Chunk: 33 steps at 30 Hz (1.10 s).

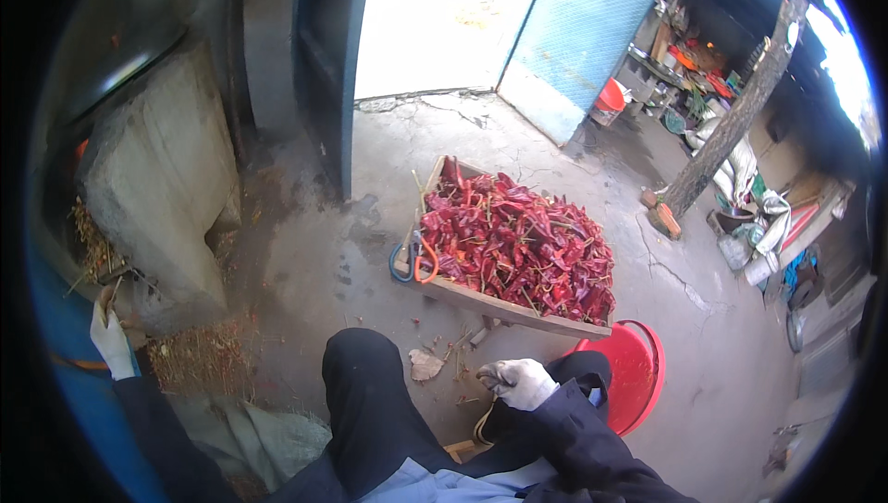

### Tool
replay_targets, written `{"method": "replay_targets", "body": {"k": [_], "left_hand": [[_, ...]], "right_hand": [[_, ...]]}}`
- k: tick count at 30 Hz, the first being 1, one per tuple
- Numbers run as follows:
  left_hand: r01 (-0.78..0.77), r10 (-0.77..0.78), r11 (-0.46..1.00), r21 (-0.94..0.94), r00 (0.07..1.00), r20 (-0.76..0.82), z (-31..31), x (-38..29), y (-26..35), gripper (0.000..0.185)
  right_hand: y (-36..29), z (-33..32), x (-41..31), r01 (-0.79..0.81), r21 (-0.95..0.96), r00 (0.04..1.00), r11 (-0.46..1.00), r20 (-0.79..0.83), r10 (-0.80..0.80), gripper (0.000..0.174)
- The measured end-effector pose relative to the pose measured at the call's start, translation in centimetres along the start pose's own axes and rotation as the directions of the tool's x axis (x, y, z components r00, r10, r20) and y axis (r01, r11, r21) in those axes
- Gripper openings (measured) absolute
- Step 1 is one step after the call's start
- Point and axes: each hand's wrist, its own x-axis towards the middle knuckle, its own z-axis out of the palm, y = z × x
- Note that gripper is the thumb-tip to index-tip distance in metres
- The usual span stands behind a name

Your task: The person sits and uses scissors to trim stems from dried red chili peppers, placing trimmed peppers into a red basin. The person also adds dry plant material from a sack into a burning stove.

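My left hand (111,341), in a white work glove with darkened fingers, reaches out to the far left beside dried stalks (99,243). Its fingertips are at a thin stalk, and a grip on it is hard to make out. My right hand (520,383), gloved too, is above my right thigh with its fingers curled in. Below it hangs a pale looped cord (480,426); whether the hand holds it is unclear. In front of me a wooden tray (485,306) is heaped with dried red chilli peppers (513,246). Scissors with blue and orange handles (414,263) rest at its left corner.
A red plastic basin (635,378) stands to the right, partly under the tray. Stalk litter (201,361) and a pale woven sack (257,440) lie at left near a concrete block (166,177). Blue doors (562,38) stand open ahead; a tree-trunk post (735,107) leans at right.
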Motion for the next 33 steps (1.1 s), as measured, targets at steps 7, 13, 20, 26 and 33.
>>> {"method": "replay_targets", "body": {"k": [7,13,20,26,33], "left_hand": [[-0.145,0.092,0.686,0.713,0.989,0.112,2.9,-0.9,11.2,0.049],[-0.233,0.189,0.959,0.159,0.948,0.255,19.2,-8.6,32.7,0.019],[-0.541,0.64,0.752,-0.377,0.462,0.615,37.8,-25.0,51.3,0.023],[-0.73,0.629,0.621,-0.287,0.245,0.738,46.8,-32.5,53.9,0.054],[-0.819,0.511,0.556,-0.144,0.2,0.836,53.2,-33.0,51.5,0.056]], "right_hand": [[3.5,-1.2,-2.6,-0.022,0.113,0.995,0.993,-0.093,0.032,0.029],[3.7,-2.7,-4.0,0.087,0.015,0.985,0.996,-0.153,-0.083,0.025],[5.3,-2.5,-6.4,0.087,0.066,0.979,0.994,-0.192,-0.073,0.026],[5.0,-3.9,-6.5,0.083,0.117,0.991,0.99,-0.118,-0.069,0.038],[5.3,-7.4,-4.6,0.168,0.171,0.975,0.971,-0.173,-0.138,0.031]]}}
